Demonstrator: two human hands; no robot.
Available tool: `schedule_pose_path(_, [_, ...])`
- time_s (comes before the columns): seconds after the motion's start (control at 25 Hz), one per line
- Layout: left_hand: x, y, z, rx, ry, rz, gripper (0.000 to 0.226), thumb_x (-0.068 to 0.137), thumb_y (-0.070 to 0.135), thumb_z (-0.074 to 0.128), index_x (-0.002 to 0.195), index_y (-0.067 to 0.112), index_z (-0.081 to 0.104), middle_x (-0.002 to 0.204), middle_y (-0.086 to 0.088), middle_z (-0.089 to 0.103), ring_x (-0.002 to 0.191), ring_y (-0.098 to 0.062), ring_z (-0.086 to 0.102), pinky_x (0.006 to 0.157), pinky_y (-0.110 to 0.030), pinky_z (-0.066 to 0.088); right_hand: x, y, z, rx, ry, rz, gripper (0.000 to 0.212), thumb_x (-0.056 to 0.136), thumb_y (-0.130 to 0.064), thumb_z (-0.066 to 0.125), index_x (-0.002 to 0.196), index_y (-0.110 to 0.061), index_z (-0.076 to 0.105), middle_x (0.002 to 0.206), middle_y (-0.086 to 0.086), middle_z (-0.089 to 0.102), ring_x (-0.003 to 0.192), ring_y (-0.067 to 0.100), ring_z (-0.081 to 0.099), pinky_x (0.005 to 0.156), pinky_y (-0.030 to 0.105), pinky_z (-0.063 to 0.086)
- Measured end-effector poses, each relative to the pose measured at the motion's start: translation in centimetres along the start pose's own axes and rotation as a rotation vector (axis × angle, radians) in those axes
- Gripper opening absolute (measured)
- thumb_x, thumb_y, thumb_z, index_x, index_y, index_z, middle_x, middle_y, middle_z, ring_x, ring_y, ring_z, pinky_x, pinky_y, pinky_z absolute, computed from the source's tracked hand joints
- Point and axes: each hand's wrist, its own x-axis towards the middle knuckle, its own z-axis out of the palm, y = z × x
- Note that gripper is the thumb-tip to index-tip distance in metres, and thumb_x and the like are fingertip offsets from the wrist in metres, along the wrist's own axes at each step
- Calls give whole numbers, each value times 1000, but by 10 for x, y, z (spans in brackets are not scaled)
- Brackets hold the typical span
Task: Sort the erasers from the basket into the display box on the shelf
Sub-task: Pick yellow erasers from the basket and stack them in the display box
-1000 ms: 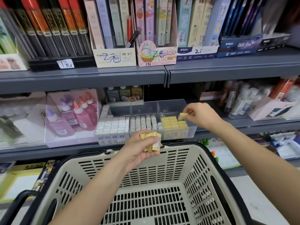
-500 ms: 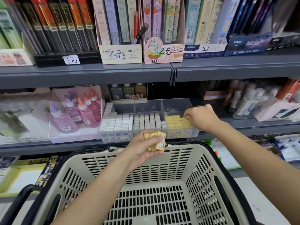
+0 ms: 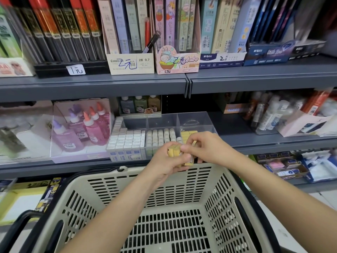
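We face a grey shelf [image 3: 91, 84] stocked with stationery, and below it, nearest us, a beige slotted basket [image 3: 218, 198] with a black rim. On the shelf just past the basket's far rim stands the clear display box [image 3: 193, 119], split into three compartments. White erasers [image 3: 127, 139] fill the left one, and the right one holds yellow ones. Both hands meet above the far rim, in front of the box. Our left hand [image 3: 164, 161] has its fingers curled round a small bunch of yellow erasers [image 3: 174, 151]. Our right hand [image 3: 209, 148] touches the left, its fingers bent and pinching at the same bunch. We cannot tell how many it has hold of.
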Motion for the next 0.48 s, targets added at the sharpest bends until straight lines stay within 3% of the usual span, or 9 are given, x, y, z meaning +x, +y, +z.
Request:
schedule_pose_path(0.12, [3,0,4,-97,25,1,26,77,1,70,97,11,58,85,-5,67,76,-14,69,64,-25,56,2,5,-11,361,-93,60,15,85,-25,65,96,-13,65,68,-3,69,57,1,63,49,13,45])
schedule_pose_path(0.2, [5,2,2,-121,85,-18,26,78,-4,68,97,9,58,87,-6,68,74,-14,69,60,-23,55,3,13,-18,483,-124,79,21,85,-13,65,106,-8,63,80,0,71,65,3,65,56,14,48])
schedule_pose_path(0.32, [7,3,1,-123,121,-23,39,75,-11,68,109,5,54,96,-10,68,77,-18,69,58,-22,55,3,22,-19,496,-125,104,25,84,-3,64,109,-9,63,88,1,70,72,8,68,61,14,52])
schedule_pose_path(0.48, [10,0,1,-96,145,-7,42,78,-8,67,114,2,50,91,-9,67,76,-16,68,61,-23,56,9,27,-29,316,-92,125,19,79,-4,70,98,-5,68,74,0,71,60,1,63,53,13,49])
